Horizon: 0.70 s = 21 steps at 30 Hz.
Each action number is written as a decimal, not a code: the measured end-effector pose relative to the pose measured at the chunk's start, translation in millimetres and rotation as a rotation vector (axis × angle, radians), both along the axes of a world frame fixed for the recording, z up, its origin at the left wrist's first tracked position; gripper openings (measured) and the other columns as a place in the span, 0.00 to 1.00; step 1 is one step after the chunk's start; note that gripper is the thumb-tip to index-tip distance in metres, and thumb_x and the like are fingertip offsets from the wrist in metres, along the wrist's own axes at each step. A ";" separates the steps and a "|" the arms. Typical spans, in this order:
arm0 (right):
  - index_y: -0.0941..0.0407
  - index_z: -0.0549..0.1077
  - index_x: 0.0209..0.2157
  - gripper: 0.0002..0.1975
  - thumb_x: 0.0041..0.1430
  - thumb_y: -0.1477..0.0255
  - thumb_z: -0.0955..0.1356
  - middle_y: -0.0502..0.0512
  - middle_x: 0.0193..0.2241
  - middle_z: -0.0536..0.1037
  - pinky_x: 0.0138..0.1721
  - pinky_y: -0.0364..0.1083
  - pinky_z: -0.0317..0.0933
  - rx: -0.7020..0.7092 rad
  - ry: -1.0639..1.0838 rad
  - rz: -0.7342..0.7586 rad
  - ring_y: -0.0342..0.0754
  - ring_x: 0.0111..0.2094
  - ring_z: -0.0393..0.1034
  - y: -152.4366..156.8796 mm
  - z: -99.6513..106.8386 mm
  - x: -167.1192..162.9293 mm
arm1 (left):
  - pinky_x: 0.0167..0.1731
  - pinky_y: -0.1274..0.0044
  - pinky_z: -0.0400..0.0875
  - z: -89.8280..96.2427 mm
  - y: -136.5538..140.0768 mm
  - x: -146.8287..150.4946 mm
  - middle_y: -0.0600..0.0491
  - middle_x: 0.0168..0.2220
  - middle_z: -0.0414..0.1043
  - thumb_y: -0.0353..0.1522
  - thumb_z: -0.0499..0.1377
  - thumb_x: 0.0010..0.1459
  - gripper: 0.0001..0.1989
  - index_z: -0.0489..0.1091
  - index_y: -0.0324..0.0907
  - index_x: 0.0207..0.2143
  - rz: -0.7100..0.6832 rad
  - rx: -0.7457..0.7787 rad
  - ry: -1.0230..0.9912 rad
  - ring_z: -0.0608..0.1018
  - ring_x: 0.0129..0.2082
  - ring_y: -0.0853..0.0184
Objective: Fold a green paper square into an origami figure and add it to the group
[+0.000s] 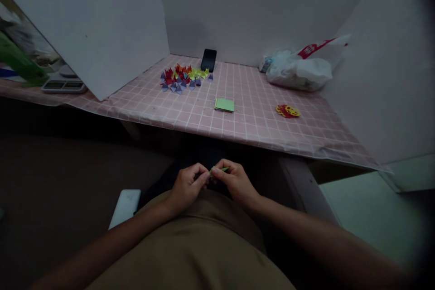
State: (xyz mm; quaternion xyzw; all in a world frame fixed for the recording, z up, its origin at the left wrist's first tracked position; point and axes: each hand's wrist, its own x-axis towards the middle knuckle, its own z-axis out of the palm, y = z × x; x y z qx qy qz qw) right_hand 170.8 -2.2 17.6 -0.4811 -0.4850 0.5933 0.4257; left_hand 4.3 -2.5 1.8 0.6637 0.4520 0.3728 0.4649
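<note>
A small piece of green paper (224, 169) sits between the fingertips of a person's two bare hands, held low in front of the body, over the lap and short of the tabletop's near edge. The left hand (190, 185) pinches the paper's left end between thumb and fingers; the right hand (236, 185) pinches it from the other side, a pointed green tip showing past the thumb. The two grips nearly meet, and the fingers hide most of the paper's shape.

Beyond the hands, a tabletop (251, 122) covered in pink with a white grid carries a stack of square paper (224, 105), its top sheet green. Farther back and to the left, folded paper figures cluster: purple ones (179, 88) in front, red ones (169, 77) and orange ones behind, yellow-green ones (197, 74) to the right. A dark phone (208, 60) lies just behind them, near the rear white panel (244, 13).

On the right side, red and yellow flat pieces (288, 111) lie in a small pile, in front of a white plastic bag (301, 72) with red markings. At far left, a scale (64, 84) stands partly behind a slanting white panel (108, 22). A pale rectangular object (125, 208) lies beside the person's left forearm, next to a brown garment (197, 249).
</note>
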 end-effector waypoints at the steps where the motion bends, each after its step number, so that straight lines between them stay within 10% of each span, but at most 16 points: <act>1: 0.57 0.70 0.23 0.12 0.51 0.65 0.72 0.48 0.18 0.72 0.29 0.43 0.56 0.001 0.002 0.002 0.42 0.23 0.64 0.6 -0.4 0.2 | 0.26 0.79 0.64 -0.4 0.2 0.5 0.56 0.23 0.70 0.37 0.55 0.62 0.13 0.69 0.40 0.28 -0.004 -0.016 -0.013 0.71 0.23 0.71; 12: 0.58 0.71 0.23 0.13 0.56 0.65 0.68 0.49 0.18 0.71 0.26 0.42 0.55 0.069 -0.197 0.097 0.41 0.21 0.62 6.6 0.5 4.4 | 0.26 0.79 0.63 -0.4 3.8 -2.3 0.56 0.23 0.68 0.38 0.56 0.60 0.13 0.68 0.39 0.26 -0.113 -0.133 -0.067 0.70 0.22 0.72; 21: 0.57 0.70 0.31 0.16 0.60 0.58 0.66 0.50 0.25 0.74 0.30 0.44 0.62 0.039 0.153 0.154 0.42 0.24 0.68 10.8 5.0 5.6 | 0.26 0.80 0.63 -3.6 7.9 -3.3 0.56 0.25 0.67 0.39 0.60 0.57 0.12 0.67 0.39 0.27 -0.018 -0.402 -0.444 0.68 0.23 0.73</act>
